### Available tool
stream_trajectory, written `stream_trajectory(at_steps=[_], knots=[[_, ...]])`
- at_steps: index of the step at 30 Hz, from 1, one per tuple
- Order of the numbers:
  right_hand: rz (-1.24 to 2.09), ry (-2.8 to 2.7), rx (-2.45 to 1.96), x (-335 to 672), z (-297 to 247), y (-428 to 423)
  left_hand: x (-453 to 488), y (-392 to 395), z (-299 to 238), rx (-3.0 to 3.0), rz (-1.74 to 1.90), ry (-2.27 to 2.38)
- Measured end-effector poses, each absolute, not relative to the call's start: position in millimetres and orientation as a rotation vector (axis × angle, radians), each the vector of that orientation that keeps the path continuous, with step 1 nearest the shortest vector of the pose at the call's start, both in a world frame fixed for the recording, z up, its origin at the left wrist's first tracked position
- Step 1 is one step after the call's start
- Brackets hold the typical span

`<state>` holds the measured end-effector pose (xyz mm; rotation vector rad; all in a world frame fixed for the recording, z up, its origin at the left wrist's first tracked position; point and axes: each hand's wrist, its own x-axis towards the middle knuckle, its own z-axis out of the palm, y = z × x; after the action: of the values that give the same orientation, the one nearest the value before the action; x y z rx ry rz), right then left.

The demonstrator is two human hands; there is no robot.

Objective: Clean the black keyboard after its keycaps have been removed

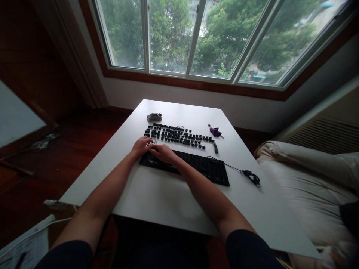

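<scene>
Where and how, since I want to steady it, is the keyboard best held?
Probably by the right end of the keyboard, thumb on top over the short edge, coming from the near right. It lies flat with that end free, while the left hand and right hand are at its left end. The coiled cable lies farther right.

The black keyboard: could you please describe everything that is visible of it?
The black keyboard is long, rectangular and plastic-looking. It lies flat across the white table, nearer the person than the loose black keycaps. A black cable runs from its far side to a coil. The left hand and right hand are at its left end; contact is unclear. The key area is too dark for detail.
</scene>
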<state>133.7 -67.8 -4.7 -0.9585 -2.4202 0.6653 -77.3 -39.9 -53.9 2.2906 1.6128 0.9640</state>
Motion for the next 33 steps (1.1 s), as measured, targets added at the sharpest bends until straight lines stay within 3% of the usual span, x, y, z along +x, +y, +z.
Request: stream_trajectory(at_steps=[9, 19, 33], knots=[[0.791, -2.548, -0.893, 138.0, 1.2, -68.6, -78.2, -36.8, -58.9, 2.274, 0.931, 1.616], [0.306, -2.885, -0.771, 137.7, 30.7, -92.4, -76.5, -36.5, -59.2, 2.276, 0.911, 1.613], [0.155, -2.87, -1.003, 125.8, 26.8, -106.1, -75.9, -36.7, -59.0, 2.249, 0.876, 1.633]])
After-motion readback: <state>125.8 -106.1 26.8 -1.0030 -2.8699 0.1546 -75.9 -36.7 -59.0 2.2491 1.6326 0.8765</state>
